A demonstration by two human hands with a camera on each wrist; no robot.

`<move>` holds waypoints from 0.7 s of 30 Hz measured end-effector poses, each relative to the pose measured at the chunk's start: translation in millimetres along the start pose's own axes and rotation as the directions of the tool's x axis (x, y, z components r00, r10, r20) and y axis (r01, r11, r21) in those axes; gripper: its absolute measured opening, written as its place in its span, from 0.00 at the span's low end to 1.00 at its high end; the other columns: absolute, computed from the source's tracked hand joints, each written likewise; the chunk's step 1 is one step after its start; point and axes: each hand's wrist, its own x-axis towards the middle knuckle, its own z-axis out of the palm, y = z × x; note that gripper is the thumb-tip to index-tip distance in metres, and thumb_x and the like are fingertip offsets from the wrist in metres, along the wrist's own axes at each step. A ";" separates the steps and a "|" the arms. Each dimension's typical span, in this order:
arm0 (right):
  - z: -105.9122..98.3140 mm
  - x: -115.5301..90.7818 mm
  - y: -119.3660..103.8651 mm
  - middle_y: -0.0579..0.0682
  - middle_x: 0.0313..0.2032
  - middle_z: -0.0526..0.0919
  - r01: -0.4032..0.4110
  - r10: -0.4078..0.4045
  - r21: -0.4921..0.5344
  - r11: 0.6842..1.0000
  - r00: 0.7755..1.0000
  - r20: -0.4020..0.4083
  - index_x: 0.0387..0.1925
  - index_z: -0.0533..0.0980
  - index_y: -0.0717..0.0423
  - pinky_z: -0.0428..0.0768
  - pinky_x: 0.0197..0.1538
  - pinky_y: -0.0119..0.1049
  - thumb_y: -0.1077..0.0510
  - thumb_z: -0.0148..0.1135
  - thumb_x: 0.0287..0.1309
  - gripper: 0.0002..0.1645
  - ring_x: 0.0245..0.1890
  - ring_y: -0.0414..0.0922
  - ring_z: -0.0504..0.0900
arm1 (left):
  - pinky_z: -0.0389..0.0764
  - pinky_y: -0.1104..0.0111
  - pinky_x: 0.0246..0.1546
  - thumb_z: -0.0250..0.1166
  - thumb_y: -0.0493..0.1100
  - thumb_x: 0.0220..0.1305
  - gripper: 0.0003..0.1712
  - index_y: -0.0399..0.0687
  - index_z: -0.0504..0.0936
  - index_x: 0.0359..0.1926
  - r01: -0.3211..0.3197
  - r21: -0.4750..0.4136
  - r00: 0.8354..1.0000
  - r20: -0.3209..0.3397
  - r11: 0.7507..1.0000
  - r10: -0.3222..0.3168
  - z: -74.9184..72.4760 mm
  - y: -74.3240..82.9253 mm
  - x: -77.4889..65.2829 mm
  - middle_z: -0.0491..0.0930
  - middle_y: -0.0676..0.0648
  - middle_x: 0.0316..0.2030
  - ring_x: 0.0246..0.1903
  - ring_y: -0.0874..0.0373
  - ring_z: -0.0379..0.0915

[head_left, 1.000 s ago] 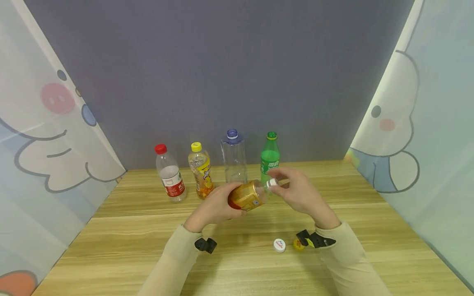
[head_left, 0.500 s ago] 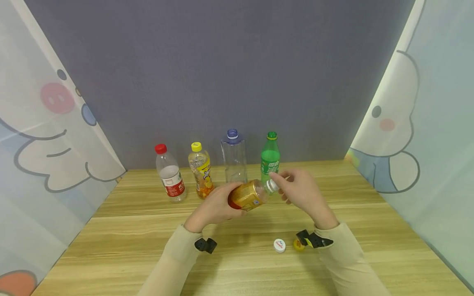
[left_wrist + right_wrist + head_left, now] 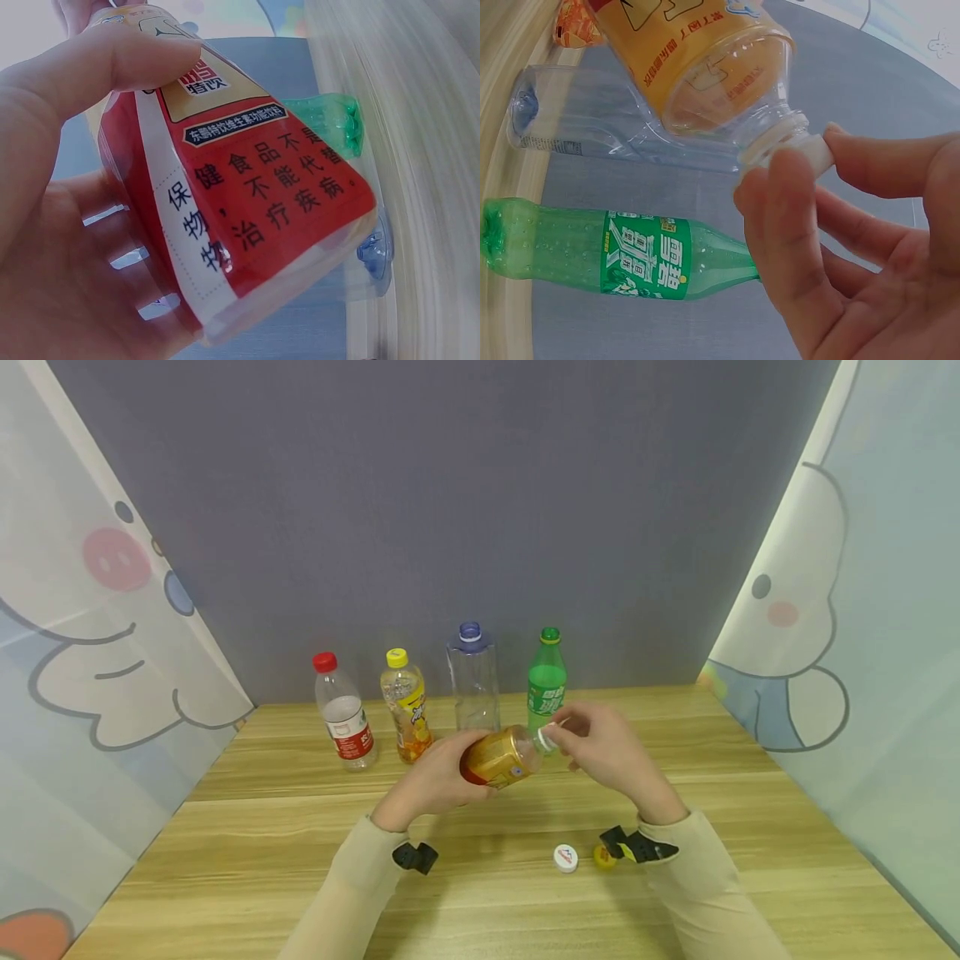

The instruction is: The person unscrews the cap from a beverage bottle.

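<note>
Right hand [image 3: 611,760] fingers have shifted over the last second: a half second ago the thumb lay across the white cap [image 3: 822,152] with the other fingers dropped below it, and now thumb and fingers pinch it again from both sides. Such a release and fresh hold suggests turning at the neck in short strokes; which way it turns, I cannot tell. The cap sits at the mouth, so that step seems unfinished.

Left hand [image 3: 438,777] has barely moved, its fingers wrapped around the lower part of the gold-and-red bottle [image 3: 498,760]. That bottle is held tilted off the surface [image 3: 495,910], neck toward the right, nearer than the clear blue-necked bottle [image 3: 474,685] and the green bottle [image 3: 547,681]. On the near right, a loose white lid [image 3: 566,858] and a yellow lid [image 3: 603,857] lie unmoved.
</note>
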 end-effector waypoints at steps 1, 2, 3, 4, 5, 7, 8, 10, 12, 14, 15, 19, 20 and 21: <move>-0.2 0.0 -0.1 0.53 0.37 0.86 0.004 -0.004 -0.004 1.000 1.000 0.002 0.49 0.80 0.61 0.84 0.30 0.39 0.53 0.64 0.69 0.16 0.30 0.45 0.82 | 0.79 0.57 0.49 0.78 0.44 0.50 0.41 0.49 0.75 0.66 -0.002 0.000 1.000 0.001 1.000 0.002 -0.1 -0.4 0.0 0.80 0.51 0.53 0.46 0.56 0.76; -0.4 -0.1 0.0 0.53 0.38 0.86 0.009 -0.009 -0.008 1.000 1.000 0.004 0.49 0.80 0.62 0.84 0.31 0.38 0.54 0.64 0.69 0.16 0.31 0.45 0.83 | 0.79 0.57 0.49 0.78 0.45 0.50 0.41 0.50 0.75 0.66 0.000 -0.001 1.000 0.002 1.000 0.000 -0.1 -0.5 -0.1 0.80 0.51 0.53 0.46 0.56 0.76; -0.5 -0.1 0.0 0.53 0.39 0.86 0.014 -0.014 -0.011 1.000 1.000 0.006 0.50 0.80 0.62 0.84 0.32 0.38 0.54 0.64 0.68 0.16 0.32 0.44 0.83 | 0.79 0.57 0.48 0.78 0.45 0.50 0.41 0.50 0.75 0.66 0.002 -0.003 1.000 0.004 1.000 -0.002 -0.3 -0.4 -0.1 0.80 0.51 0.53 0.46 0.56 0.76; -0.7 -0.1 0.1 0.54 0.40 0.86 0.021 -0.021 -0.015 1.000 1.000 0.006 0.50 0.80 0.62 0.85 0.32 0.39 0.55 0.64 0.68 0.15 0.32 0.44 0.83 | 0.79 0.58 0.48 0.78 0.45 0.50 0.41 0.50 0.75 0.66 0.004 -0.004 1.000 0.005 1.000 -0.004 -0.3 -0.4 -0.2 0.80 0.51 0.53 0.46 0.56 0.76; -0.8 -0.1 0.3 0.54 0.40 0.86 0.027 -0.027 -0.016 0.999 1.000 0.006 0.50 0.80 0.61 0.85 0.33 0.39 0.56 0.65 0.68 0.15 0.32 0.45 0.83 | 0.79 0.58 0.48 0.78 0.45 0.50 0.41 0.50 0.75 0.66 0.004 -0.007 1.000 0.005 1.000 -0.004 -0.4 -0.3 -0.2 0.80 0.51 0.53 0.45 0.56 0.76; -1.1 -0.4 0.6 0.53 0.40 0.85 0.044 -0.044 -0.014 0.999 0.999 0.006 0.50 0.80 0.61 0.85 0.34 0.41 0.57 0.65 0.68 0.14 0.32 0.45 0.83 | 0.79 0.58 0.48 0.78 0.46 0.50 0.41 0.49 0.75 0.66 0.004 -0.010 1.000 0.004 1.000 -0.004 -0.6 -0.3 -0.3 0.80 0.50 0.53 0.45 0.56 0.76; -1.4 -0.8 0.5 0.53 0.40 0.85 0.056 -0.056 -0.010 0.998 0.998 0.008 0.50 0.80 0.62 0.85 0.34 0.40 0.57 0.65 0.68 0.14 0.34 0.45 0.83 | 0.79 0.59 0.48 0.78 0.46 0.50 0.41 0.49 0.75 0.66 0.007 -0.013 1.000 0.003 1.000 -0.007 -0.7 0.1 -0.6 0.80 0.51 0.53 0.45 0.57 0.76; -1.6 -1.1 1.2 0.53 0.40 0.85 0.081 -0.081 -0.022 0.996 0.997 0.002 0.50 0.80 0.61 0.85 0.34 0.41 0.58 0.65 0.67 0.14 0.36 0.46 0.83 | 0.79 0.59 0.47 0.77 0.46 0.50 0.41 0.49 0.74 0.67 0.008 -0.014 1.000 0.003 1.000 -0.008 -0.8 0.3 -0.5 0.80 0.51 0.53 0.44 0.57 0.76; -2.1 -1.2 1.6 0.52 0.41 0.85 0.110 -0.110 -0.045 0.993 0.994 -0.004 0.51 0.80 0.61 0.84 0.35 0.41 0.58 0.66 0.67 0.15 0.38 0.47 0.83 | 0.79 0.59 0.47 0.77 0.46 0.50 0.41 0.49 0.74 0.66 0.007 -0.017 1.000 0.003 1.000 -0.007 -0.9 0.5 -0.6 0.80 0.51 0.53 0.44 0.57 0.76; -2.3 -1.3 2.5 0.51 0.41 0.86 0.133 -0.135 -0.074 0.988 0.991 -0.011 0.51 0.81 0.61 0.83 0.36 0.41 0.59 0.66 0.66 0.14 0.40 0.48 0.83 | 0.79 0.59 0.47 0.77 0.46 0.50 0.41 0.49 0.75 0.66 0.007 -0.019 1.000 0.003 1.000 -0.007 -0.9 0.6 -0.5 0.80 0.51 0.53 0.44 0.57 0.76; -2.3 -1.3 3.2 0.51 0.41 0.86 0.142 -0.144 -0.087 0.986 0.989 -0.015 0.50 0.81 0.60 0.83 0.37 0.41 0.60 0.67 0.65 0.14 0.41 0.49 0.83 | 0.79 0.59 0.47 0.77 0.47 0.50 0.41 0.49 0.75 0.66 0.007 -0.021 1.000 0.003 1.000 -0.007 -0.9 0.5 -0.4 0.80 0.51 0.53 0.44 0.57 0.76; -1.8 -0.8 5.1 0.51 0.43 0.86 0.172 -0.173 -0.090 0.981 0.985 -0.006 0.49 0.81 0.59 0.85 0.44 0.45 0.63 0.67 0.64 0.13 0.43 0.49 0.84 | 0.79 0.59 0.46 0.77 0.47 0.50 0.41 0.49 0.75 0.66 0.009 -0.026 1.000 0.004 1.000 -0.009 -0.9 0.2 -0.4 0.80 0.51 0.52 0.44 0.57 0.76; -1.7 -0.6 5.4 0.51 0.44 0.86 0.178 -0.179 -0.083 0.981 0.984 -0.002 0.49 0.81 0.60 0.85 0.45 0.45 0.64 0.67 0.64 0.12 0.44 0.49 0.84 | 0.79 0.59 0.46 0.77 0.47 0.50 0.41 0.49 0.74 0.66 0.011 -0.026 1.000 0.004 1.000 -0.011 -1.0 0.2 -0.4 0.80 0.51 0.52 0.44 0.57 0.76; -1.6 -0.4 5.6 0.51 0.44 0.85 0.183 -0.184 -0.077 0.980 0.983 0.001 0.49 0.81 0.60 0.85 0.47 0.45 0.64 0.66 0.64 0.12 0.44 0.49 0.84 | 0.79 0.59 0.46 0.77 0.47 0.50 0.41 0.49 0.74 0.67 0.013 -0.026 1.000 0.004 1.000 -0.012 -1.0 0.1 -0.4 0.79 0.51 0.52 0.44 0.57 0.75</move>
